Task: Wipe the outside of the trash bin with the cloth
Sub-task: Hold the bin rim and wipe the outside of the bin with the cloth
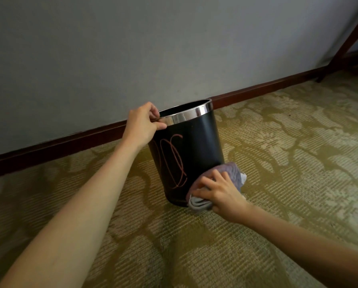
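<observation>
Two hands: left hand [141, 124] gripping trash bin [191, 154] rim, right hand [219, 193] clutching cloth [230, 171].

The round black trash bin with a shiny metal rim band [191, 146] stands on the carpet close to the wall, leaning a little, open top empty-dark, reddish looping scribbles on its near side; the crumpled purple-grey cloth with a pale underside [230, 173] presses against its lower right side, near the base

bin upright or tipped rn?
Tipped. The trash bin leans rightward on the carpet, with the left hand gripping its chrome rim.
</observation>
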The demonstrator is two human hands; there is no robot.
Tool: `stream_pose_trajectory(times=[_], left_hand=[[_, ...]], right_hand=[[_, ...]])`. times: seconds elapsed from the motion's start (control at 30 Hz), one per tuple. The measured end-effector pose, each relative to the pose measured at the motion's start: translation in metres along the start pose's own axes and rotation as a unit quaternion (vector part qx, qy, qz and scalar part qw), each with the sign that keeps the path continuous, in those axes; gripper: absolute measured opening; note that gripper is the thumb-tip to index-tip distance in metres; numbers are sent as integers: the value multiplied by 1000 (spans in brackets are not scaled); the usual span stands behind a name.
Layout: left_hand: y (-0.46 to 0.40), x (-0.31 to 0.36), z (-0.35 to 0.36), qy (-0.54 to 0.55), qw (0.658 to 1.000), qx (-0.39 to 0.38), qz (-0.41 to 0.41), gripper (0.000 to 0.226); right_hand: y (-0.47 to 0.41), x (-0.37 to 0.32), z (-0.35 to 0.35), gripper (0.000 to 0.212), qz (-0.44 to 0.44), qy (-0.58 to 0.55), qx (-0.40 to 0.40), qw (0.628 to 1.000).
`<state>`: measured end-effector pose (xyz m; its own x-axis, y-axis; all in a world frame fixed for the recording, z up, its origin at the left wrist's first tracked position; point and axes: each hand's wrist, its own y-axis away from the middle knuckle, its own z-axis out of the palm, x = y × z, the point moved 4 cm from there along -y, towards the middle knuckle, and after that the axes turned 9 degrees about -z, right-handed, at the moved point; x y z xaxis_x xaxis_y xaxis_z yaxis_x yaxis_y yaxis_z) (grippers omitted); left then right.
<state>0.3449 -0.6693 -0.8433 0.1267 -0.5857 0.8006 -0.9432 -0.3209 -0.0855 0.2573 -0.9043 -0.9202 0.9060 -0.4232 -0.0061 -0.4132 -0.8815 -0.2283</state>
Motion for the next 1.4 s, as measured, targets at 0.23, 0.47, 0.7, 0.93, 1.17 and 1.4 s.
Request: stream_pose_trajectory(times=[0.23, 0.47, 0.7, 0.93, 1.17, 1.4], left_hand=[[8, 19, 13, -33, 999, 3, 33, 29], [10, 21, 16, -40, 999, 18, 20, 27], [6, 16, 10, -22, 1000, 3, 17, 27], [0, 10, 4, -46, 999, 10, -9, 26], [3, 15, 8, -62, 998, -4, 6, 27], [9, 19, 10, -71, 997, -25, 15, 24]], right_hand=[[-48, 53, -79, 52, 158, -28, 242, 957], [-47, 33, -38, 50, 68, 72, 196, 976], [-7, -3, 13, 26, -124, 162, 11, 979], [-57, 52, -79, 57, 151, 20, 276, 949], [-50, 39, -39, 60, 91, 21, 212, 973], [-8, 5, 7, 52, -28, 77, 39, 996]])
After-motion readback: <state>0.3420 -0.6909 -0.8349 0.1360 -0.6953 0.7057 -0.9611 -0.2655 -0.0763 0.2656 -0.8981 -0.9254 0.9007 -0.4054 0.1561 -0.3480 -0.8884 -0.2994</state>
